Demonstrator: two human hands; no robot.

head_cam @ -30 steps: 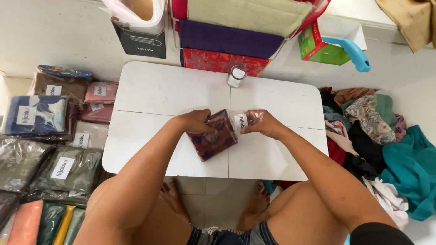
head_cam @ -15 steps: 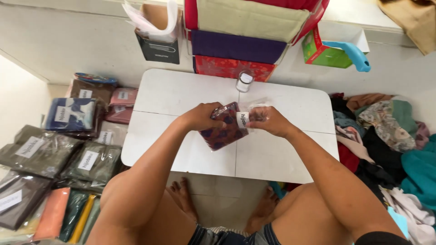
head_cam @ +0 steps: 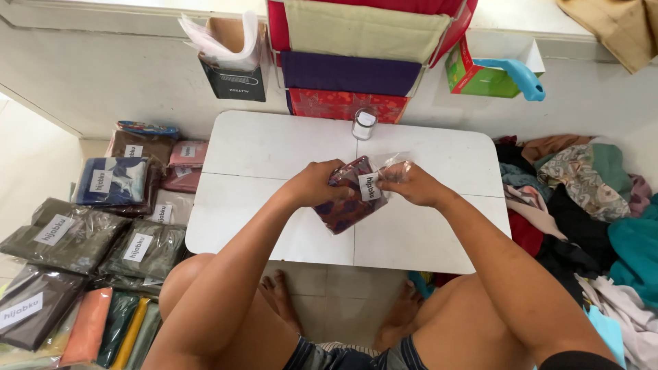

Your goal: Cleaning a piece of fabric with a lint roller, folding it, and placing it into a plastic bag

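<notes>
Over the middle of a low white folding table (head_cam: 267,147), both hands hold a folded dark red and purple patterned cloth inside a clear plastic bag (head_cam: 349,199) with a small white label. My left hand (head_cam: 315,181) grips the bag's left upper side. My right hand (head_cam: 408,183) pinches the bag's clear open end at the upper right. The packet is tilted, its lower end resting near the table top.
A small clear cup (head_cam: 363,125) stands at the table's back edge. Several bagged, labelled cloths (head_cam: 75,233) lie on the floor to the left. Loose clothes (head_cam: 589,199) are heaped on the right. A hanging fabric organiser (head_cam: 349,72) and a green box (head_cam: 480,75) are behind.
The hands and the bagged cloth have stayed over the table's middle. The packet has turned slightly and the right hand now pinches the bag's open end; the camera shifted a little.
</notes>
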